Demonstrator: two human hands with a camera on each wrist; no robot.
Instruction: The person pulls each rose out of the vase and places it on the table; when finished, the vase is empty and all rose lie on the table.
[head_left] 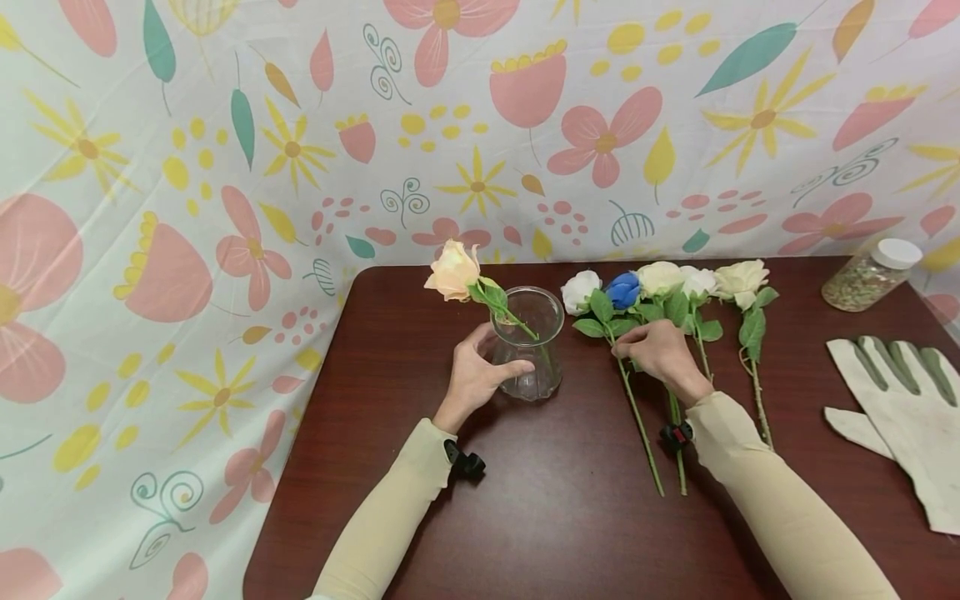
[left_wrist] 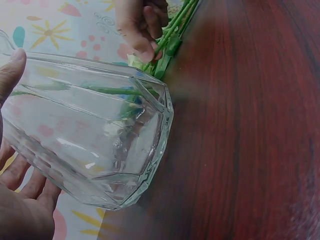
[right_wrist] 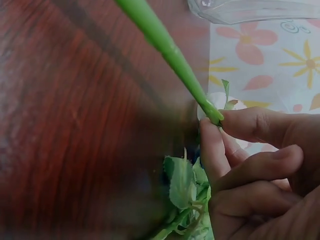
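A clear glass vase [head_left: 531, 379] stands on the table, and my left hand [head_left: 480, 371] holds it from the side, thumb at the front and fingers behind. Inside leans a peach rose [head_left: 453, 271], its bloom hanging out over the left rim. My right hand [head_left: 663, 354] pinches the green stem [right_wrist: 175, 57] of a white rose [head_left: 581, 292] between thumb and forefinger, just below its leaves. Beside that bloom lie a blue rose [head_left: 623, 291], a cream rose [head_left: 660, 279], another white rose [head_left: 698, 282] and a pale yellow rose [head_left: 742, 282].
At the back right a jar with a white lid [head_left: 866, 275] lies tilted, holding small greenish bits. A pair of white-and-green work gloves [head_left: 907, 425] rests at the right edge of the dark wooden table [head_left: 555, 517]. Floral cloth [head_left: 480, 142] hangs behind and to the left.
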